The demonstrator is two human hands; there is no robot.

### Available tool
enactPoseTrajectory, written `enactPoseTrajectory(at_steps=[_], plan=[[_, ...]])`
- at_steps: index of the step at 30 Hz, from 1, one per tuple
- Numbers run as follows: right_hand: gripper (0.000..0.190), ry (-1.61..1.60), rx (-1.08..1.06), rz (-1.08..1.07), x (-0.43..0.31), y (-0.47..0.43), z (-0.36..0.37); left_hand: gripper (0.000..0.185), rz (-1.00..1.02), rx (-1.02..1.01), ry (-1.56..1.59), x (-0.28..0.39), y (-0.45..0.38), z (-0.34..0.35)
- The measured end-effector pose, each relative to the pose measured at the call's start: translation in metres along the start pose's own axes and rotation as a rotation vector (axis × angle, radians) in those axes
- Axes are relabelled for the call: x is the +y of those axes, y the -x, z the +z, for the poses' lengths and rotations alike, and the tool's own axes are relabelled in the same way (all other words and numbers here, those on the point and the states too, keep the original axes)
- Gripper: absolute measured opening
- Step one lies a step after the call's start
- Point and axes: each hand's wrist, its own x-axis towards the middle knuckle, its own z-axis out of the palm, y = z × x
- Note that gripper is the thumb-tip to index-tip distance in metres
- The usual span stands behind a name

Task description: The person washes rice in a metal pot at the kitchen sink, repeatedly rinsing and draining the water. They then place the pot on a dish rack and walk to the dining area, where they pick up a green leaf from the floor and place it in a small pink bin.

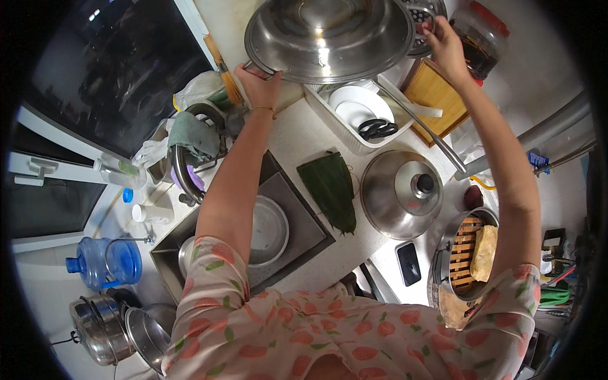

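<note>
A large stainless steel pan (327, 52) with two loop handles is at the top of the view, above the back of the counter. My left hand (260, 86) grips its left handle. The right handle is in my right hand (445, 50). Below the pan stands a white plastic basket (339, 118) holding a white bowl (358, 102) and black-handled scissors (377, 129). On the counter between my arms lie dark green leaves (328, 192). Beside them rests a domed steel lid (389, 199) with a black knob.
A metal basin (268, 230) sits in the sink (304, 242) under my left forearm. To the right are a phone (408, 264) and a steamer pot (441, 270) with a slatted rack and a pale yellow piece of food (483, 254). A wooden board (427, 90) leans behind the basket.
</note>
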Motion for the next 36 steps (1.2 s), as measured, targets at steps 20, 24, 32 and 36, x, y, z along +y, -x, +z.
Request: enactPoseTrajectory(at_steps=[20,24,32,36], plan=[[0.031,0.733,0.239,0.275,0.037,0.036,0.034,0.080,0.074,-0.114,-0.136,-0.019,-0.039,-0.001],[0.040,0.918,0.127,0.332,0.024,0.024,0.029,0.082,0.054,-0.136,-0.172,-0.019,-0.043,-0.006],[0.021,1.014,0.104,0.220,0.010,-0.004,0.033,0.083,0.127,-0.010,-0.344,-0.022,-0.031,-0.017],[0.015,0.990,0.085,0.266,0.004,-0.014,0.043,0.080,0.061,-0.046,-0.269,-0.014,-0.027,-0.022]])
